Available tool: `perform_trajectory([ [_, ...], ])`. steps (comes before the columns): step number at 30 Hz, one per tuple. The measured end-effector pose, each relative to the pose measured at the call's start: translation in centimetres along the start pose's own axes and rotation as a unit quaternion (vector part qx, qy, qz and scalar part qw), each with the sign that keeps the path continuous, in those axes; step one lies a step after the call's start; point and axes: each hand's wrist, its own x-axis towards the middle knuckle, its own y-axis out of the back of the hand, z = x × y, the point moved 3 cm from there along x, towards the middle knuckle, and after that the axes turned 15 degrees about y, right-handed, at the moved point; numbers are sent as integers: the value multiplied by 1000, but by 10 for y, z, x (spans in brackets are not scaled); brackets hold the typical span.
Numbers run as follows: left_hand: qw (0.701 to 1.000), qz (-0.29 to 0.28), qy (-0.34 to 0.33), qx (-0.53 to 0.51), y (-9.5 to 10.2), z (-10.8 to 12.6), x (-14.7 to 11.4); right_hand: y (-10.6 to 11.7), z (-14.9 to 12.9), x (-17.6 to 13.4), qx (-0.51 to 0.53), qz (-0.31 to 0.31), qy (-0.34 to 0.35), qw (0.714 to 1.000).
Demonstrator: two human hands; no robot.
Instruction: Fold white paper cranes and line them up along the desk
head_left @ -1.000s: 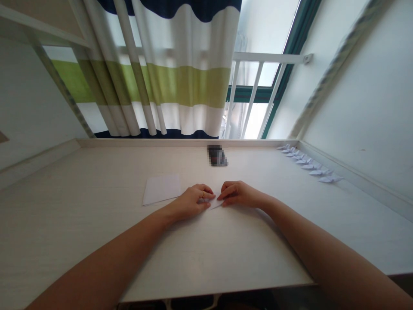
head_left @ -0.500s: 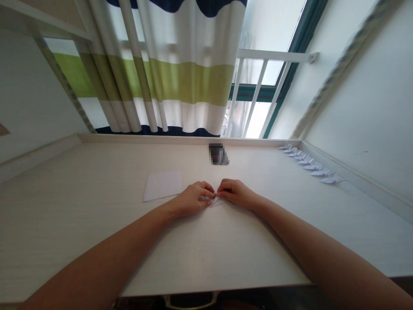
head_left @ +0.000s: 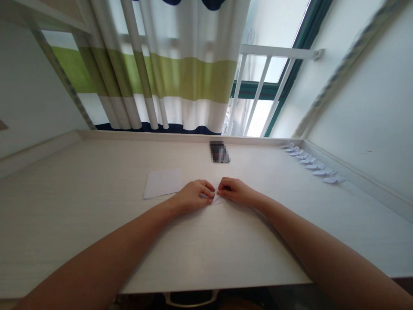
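Observation:
A small piece of folded white paper (head_left: 218,200) lies on the pale desk between my two hands, partly covered by the fingers. My left hand (head_left: 195,196), with a ring on one finger, is closed on the paper's left side, thumb nearest me. From the right, my right hand (head_left: 235,190) pinches the paper between thumb and curled forefinger. The fingertips of both hands nearly meet over it. Just beyond my left wrist rests a flat stack of white paper (head_left: 163,183).
At the back of the desk (head_left: 97,224) lies a dark, pixelated object (head_left: 220,152). A row of several folded white paper figures (head_left: 312,165) runs along the right edge. Behind the desk hang striped curtains (head_left: 190,77) beside a white window railing (head_left: 277,51).
The view has tilted slightly. Both hands stay on the folded paper, with only slight finger movement; the left fingers sit a little closer together.

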Motion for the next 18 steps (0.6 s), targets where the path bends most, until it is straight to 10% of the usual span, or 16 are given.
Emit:
perform_trajectory([
  [18, 999, 40, 17, -30, -3, 0, -1, 1, -2, 2, 25, -12, -15, 1000],
])
